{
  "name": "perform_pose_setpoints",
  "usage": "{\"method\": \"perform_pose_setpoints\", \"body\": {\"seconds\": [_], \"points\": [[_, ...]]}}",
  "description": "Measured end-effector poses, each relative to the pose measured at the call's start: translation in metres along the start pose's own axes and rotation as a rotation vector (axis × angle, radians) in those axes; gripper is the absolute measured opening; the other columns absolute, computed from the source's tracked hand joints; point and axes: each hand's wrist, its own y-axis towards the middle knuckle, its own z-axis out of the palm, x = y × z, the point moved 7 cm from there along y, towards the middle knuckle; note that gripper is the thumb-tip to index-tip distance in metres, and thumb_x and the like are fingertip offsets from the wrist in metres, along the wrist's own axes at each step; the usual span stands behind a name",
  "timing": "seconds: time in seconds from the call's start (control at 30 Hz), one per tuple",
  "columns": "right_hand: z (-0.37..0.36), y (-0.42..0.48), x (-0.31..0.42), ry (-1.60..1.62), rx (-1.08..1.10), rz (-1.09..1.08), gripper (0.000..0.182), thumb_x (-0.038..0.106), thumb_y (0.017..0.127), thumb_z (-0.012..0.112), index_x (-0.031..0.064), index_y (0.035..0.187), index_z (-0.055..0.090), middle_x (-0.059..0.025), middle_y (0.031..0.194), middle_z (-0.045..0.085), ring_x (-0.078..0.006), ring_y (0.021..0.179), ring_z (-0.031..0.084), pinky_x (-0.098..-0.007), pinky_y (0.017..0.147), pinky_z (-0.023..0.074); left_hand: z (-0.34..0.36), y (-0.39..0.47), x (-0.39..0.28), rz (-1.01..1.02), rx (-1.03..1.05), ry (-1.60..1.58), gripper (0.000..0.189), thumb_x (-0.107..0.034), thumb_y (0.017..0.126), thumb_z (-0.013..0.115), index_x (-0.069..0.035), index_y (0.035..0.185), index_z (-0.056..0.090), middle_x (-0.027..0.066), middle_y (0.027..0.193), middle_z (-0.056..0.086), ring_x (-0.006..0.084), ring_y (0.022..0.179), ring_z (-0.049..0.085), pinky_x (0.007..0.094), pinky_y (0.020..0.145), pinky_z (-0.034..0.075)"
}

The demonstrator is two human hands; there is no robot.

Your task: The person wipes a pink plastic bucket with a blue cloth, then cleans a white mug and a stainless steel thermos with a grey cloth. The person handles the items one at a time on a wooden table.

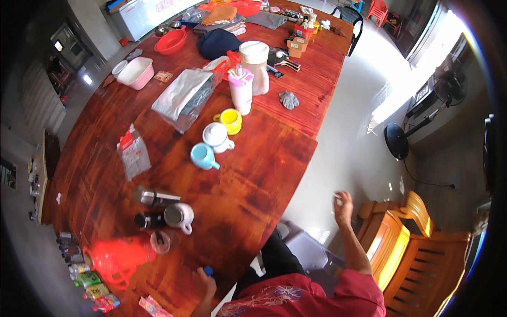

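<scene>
Low in the view, my left hand [205, 283] rests near the table's front edge, its fingers around a small blue object [208, 271], mostly hidden. My right hand [343, 208] is raised over the floor to the right of the table, pinching a small white thing [337, 195] too blurred to name. Ahead of my left hand are a red thermos jug [122, 253], a clear plastic cup [160, 242] with something dark inside, a white mug [186, 218], a dark flask [148, 220] and a silver flask [160, 197].
Light blue [202, 155], white [216, 135] and yellow [230, 121] cups stand mid-table by a pink-lidded tumbler [241, 91] and a white pitcher [259, 71]. Plastic bags [186, 97], basins [136, 73] and cloths lie farther back. A wooden chair [420, 261] and pedestal fan [396, 140] stand at right.
</scene>
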Motion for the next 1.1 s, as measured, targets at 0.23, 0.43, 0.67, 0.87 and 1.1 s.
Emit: {"method": "perform_pose_setpoints", "body": {"seconds": [0.23,0.43,0.67,0.87,1.1], "points": [[0.188,0.250,0.103,-0.148,0.039,-0.533,0.042,0.006,0.078,0.058,0.0068,0.120,0.053,-0.0155,0.125,0.049,-0.0356,0.112,0.048,-0.0418,0.092,0.0419,0.033,-0.011,0.039,-0.276,-0.158,0.136,0.049,-0.015,0.074,0.059,-0.016,0.121,0.045,0.0233,0.120,0.043,0.0450,0.107,0.042,0.0532,0.086,0.039],[0.263,0.367,0.120,-0.272,0.042,-0.426,0.052,0.015,0.079,0.058,0.0151,0.130,0.044,-0.0144,0.126,0.047,-0.0362,0.110,0.048,-0.0451,0.090,0.0443,0.033,-0.017,0.060,-0.448,-0.195,0.309,0.067,-0.027,0.071,0.067,-0.031,0.132,0.041,0.0219,0.134,0.036,0.0457,0.115,0.035,0.0577,0.090,0.038],[0.291,0.367,0.112,-0.425,0.021,-0.333,0.035,0.021,0.078,0.058,0.0243,0.113,0.055,-0.0110,0.105,0.052,-0.0345,0.099,0.052,-0.0487,0.074,0.0486,-0.011,-0.006,-0.012,-0.360,-0.320,0.351,0.061,-0.026,0.069,0.072,-0.006,0.121,0.046,0.0195,0.115,0.048,0.0344,0.103,0.051,0.0422,0.083,0.049],[0.274,0.342,0.104,-0.328,0.069,-0.345,0.032,0.028,0.080,0.052,0.0251,0.111,0.057,-0.0185,0.099,0.060,-0.0388,0.091,0.059,-0.0494,0.075,0.0475,0.013,-0.015,0.008,-0.309,-0.564,0.308,0.042,-0.021,0.077,0.054,-0.015,0.119,0.051,0.0254,0.107,0.045,0.0464,0.098,0.045,0.0540,0.083,0.038],[0.287,0.263,0.164,-0.017,0.580,-0.397,0.025,0.022,0.077,0.059,0.0124,0.099,0.064,-0.0145,0.089,0.064,-0.0356,0.087,0.059,-0.0453,0.077,0.0449,0.015,-0.021,0.044,-0.303,-0.617,0.259,0.051,-0.011,0.071,0.057,-0.018,0.121,0.055,0.0240,0.116,0.046,0.0445,0.104,0.046,0.0501,0.084,0.039]]}}
